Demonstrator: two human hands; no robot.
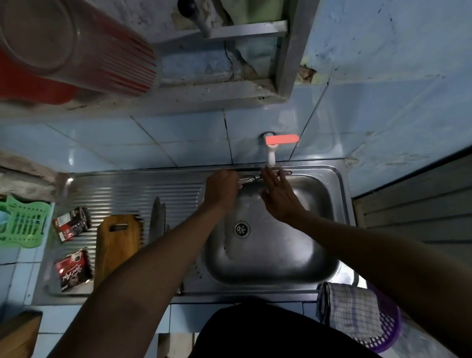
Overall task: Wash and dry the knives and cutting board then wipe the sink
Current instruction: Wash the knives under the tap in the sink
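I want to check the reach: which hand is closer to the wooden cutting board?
The left. The left hand is at the back rim of the sink, right of the cutting board on the drainboard. The right hand is farther right, over the basin.

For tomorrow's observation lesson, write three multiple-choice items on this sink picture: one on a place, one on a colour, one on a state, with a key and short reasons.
1. Where does the wooden cutting board lie?
A. in the basin
B. on the ribbed drainboard left of the basin
C. on the floor

2. What colour is the tap handle?
A. red
B. green
C. black

3. How is the right hand held?
A. fist around a cloth
B. open, fingers spread, under the tap
C. flat on the board

Key: 1 B, the board rests on the drainboard beside the knives. 2 A, the lever shows red. 3 B, the fingers are spread and hold nothing.
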